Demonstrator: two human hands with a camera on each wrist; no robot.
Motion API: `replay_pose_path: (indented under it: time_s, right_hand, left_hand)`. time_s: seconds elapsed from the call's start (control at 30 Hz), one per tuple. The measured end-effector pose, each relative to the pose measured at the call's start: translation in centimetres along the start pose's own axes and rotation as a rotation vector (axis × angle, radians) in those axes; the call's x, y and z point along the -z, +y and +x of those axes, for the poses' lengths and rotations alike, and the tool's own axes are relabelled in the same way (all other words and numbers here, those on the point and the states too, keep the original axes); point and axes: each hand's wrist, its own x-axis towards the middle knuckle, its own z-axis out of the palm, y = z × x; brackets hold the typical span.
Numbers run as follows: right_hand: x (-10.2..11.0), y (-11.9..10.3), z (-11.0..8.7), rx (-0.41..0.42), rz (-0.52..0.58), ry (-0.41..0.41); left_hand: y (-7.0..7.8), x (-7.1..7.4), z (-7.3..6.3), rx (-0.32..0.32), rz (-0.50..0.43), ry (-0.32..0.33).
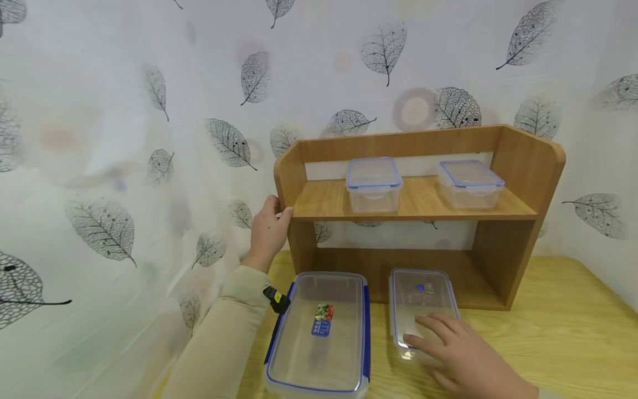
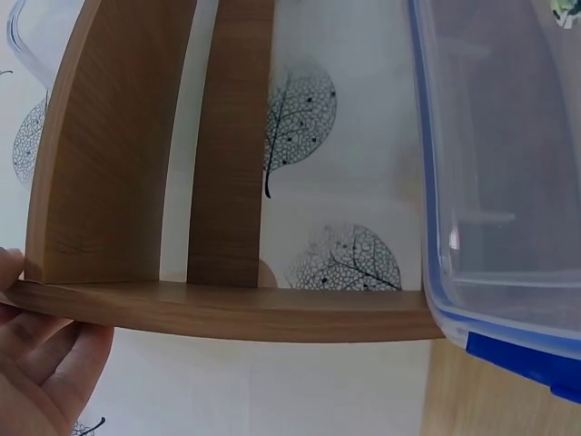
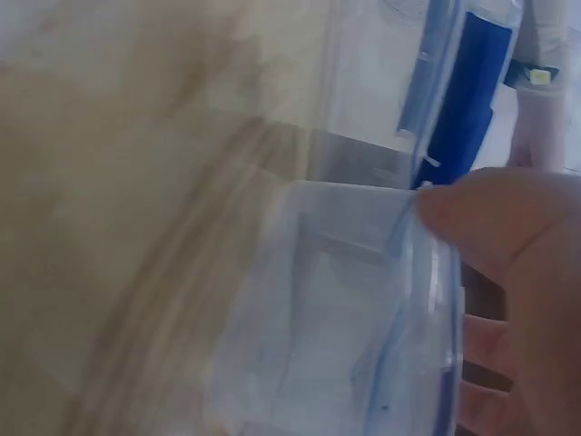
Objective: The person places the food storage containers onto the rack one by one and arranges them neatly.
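Observation:
My left hand (image 1: 268,230) grips the left side panel of a wooden two-tier shelf (image 1: 518,233), level with its upper board. In the left wrist view, the thumb and fingers lie on either side of the panel's edge (image 2: 272,313). My right hand (image 1: 463,354) lies over the near right corner of a clear food storage container (image 1: 418,299), its fingers spread on the lid. The right wrist view has the thumb (image 3: 481,218) at the lid's rim, with the other fingers beyond it. A larger food storage container (image 1: 316,360) with blue clips stands to the left.
Two small clear food containers, one left (image 1: 374,188) and one right (image 1: 471,185), sit on the upper board. The shelf stands on a yellow wood-grain table (image 1: 563,332), against a leaf-patterned wall covering (image 1: 189,83). Both lower containers reach to the shelf's front.

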Motion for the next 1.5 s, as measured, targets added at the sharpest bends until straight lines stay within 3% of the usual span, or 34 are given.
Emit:
replay_pose_path:
  time_s: [0.17,0.5,0.9,1.5]
  right_hand:
    - [-0.3,-0.2,-0.4,-0.003,0.005,-0.019]
    - [-0.9,-0.7,-0.2,-0.061,-0.010,0.024]
    - [-1.2,-0.3,-0.2,-0.092,-0.030,0.081]
    - [-1.1,0.8,-0.2,-0.137,0.007,0.091]
  left_hand:
    - [0.2,-0.1,-0.1,0.005,0.011,0.019]
    - [0.6,-0.1,0.1,0.013,0.014,0.038]
    - [0.1,-0.1,0.0,0.004,0.009,0.013]
    - [-0.4,-0.5,-0.1,-0.024,0.003,0.039]
